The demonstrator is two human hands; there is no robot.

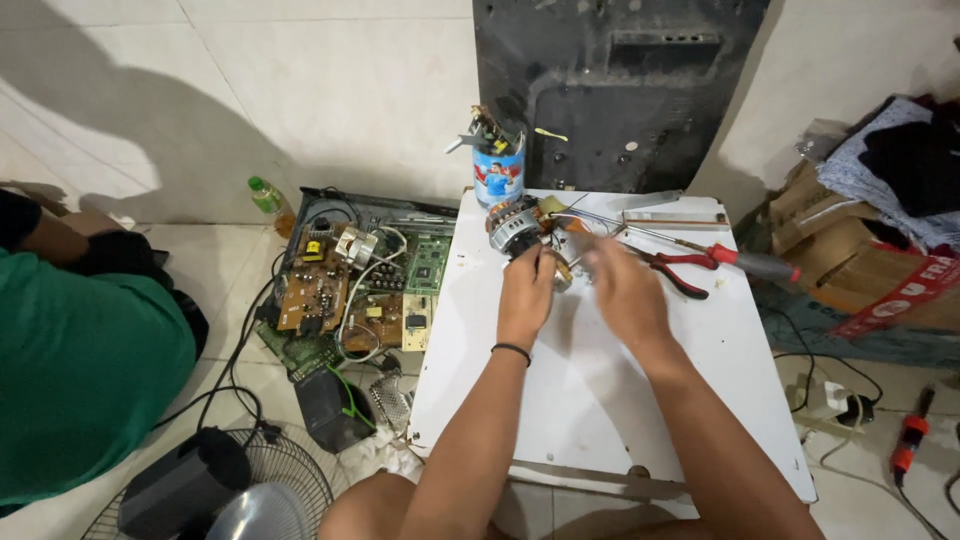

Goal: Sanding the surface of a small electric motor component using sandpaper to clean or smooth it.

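Observation:
A small electric motor [513, 228] with copper windings and a metal frame sits at the far end of a white board [600, 400]. My left hand [528, 282] grips the motor's near side. My right hand [618, 285] is blurred just to the right of it, fingers bent near thin wires coming off the motor; whether it pinches anything is unclear. Red-handled pliers [680, 266] and a red-and-black screwdriver [745, 262] lie on the board right of my right hand.
A blue tin [498, 172] full of small parts stands behind the board, before a black panel [610, 90]. Circuit boards [345, 290] in an open chassis lie left. A person in green [80, 370] sits far left. Fan grille [250, 490], cardboard boxes [860, 270].

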